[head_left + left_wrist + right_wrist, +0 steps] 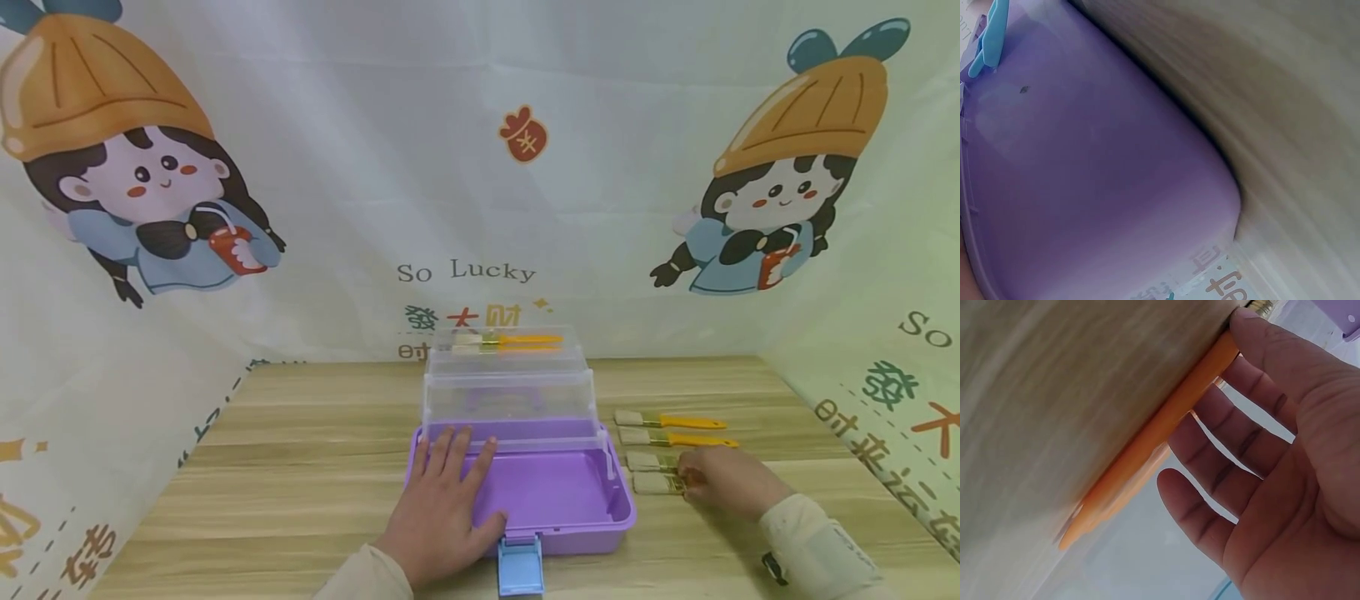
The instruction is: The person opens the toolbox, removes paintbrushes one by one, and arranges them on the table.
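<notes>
A purple storage box (570, 546) stands with its lid raised and its clear trays (510, 396) unfolded behind. My left hand (442, 517) rests with spread fingers on its left side, the thumb near the blue latch (521, 567). To the right of the box, my right hand (731, 479) pinches a flat paintbrush (656, 483) near its metal collar; the orange handle (1160, 428) shows in the right wrist view. Another paintbrush (647, 462) lies right beside it, partly covered by the fingers. Whether both are gripped I cannot tell.
Two more paintbrushes, one (693, 422) behind the other (705, 442), lie on the wooden table (300, 467) beyond my right hand. Orange-handled paintbrushes (532, 339) lie in the top clear tray. A printed cloth (337, 208) walls the back and sides.
</notes>
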{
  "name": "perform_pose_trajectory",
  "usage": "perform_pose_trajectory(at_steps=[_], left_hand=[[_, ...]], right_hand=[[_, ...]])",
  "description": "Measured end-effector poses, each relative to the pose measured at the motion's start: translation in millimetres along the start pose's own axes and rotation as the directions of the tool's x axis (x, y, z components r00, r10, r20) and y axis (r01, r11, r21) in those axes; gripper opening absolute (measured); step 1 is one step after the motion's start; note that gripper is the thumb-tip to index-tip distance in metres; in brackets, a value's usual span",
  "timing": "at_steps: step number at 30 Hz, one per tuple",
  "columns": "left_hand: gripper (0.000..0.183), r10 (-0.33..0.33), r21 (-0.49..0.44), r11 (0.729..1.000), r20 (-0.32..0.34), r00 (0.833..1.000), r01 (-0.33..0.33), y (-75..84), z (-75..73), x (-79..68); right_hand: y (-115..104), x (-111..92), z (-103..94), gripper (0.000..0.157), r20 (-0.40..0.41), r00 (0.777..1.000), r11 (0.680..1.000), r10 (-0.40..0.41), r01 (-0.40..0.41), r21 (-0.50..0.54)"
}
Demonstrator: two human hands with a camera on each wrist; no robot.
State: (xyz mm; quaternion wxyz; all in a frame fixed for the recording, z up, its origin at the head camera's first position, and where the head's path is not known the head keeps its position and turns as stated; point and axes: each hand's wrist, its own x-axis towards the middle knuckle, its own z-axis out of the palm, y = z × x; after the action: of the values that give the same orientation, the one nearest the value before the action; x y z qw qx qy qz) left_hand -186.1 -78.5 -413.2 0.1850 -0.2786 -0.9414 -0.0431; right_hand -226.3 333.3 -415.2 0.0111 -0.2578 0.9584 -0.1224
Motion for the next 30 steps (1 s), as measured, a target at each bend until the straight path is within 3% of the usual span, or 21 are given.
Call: perform_pose_trajectory(at_steps=[5, 13, 19, 24, 30], left_hand=[[0.08, -0.008, -0.016, 1.0, 0.011, 1.0, 0.008, 0.8, 0.8, 0.3], [0.08, -0.01, -0.017, 1.0, 0.011, 1.0, 0.01, 0.8, 0.3, 0.8], [0.08, -0.009, -0.01, 1.0, 0.0, 1.0, 0.009, -1.4, 0.4, -0.3], [0.08, -0.01, -0.03, 1.0, 0.006, 1.0, 0.01, -1.2, 1.1, -0.8], [0.08, -0.012, -0.038, 0.999, 0.014, 1.0, 0.012, -0.6, 0.6, -0.5]], right_hand=[[-2, -2, -5.6, 0.016, 0.026, 0.999, 0.999, 0.018, -0.02, 0.045], [-18, 12, -37.3, 0.019, -0.048, 0.997, 0.998, -0.053, 0.055, 0.043], [-46, 47, -71.3, 0.018, -0.124, 0.988, 0.994, -0.097, 0.09, -0.055], [-66, 84, -90.6, 0.02, -0.103, 0.988, 0.993, -0.117, 0.114, -0.036], [-83, 127, -100.4, 0.019, -0.087, 0.98, 0.983, -0.181, 0.179, -0.025]])
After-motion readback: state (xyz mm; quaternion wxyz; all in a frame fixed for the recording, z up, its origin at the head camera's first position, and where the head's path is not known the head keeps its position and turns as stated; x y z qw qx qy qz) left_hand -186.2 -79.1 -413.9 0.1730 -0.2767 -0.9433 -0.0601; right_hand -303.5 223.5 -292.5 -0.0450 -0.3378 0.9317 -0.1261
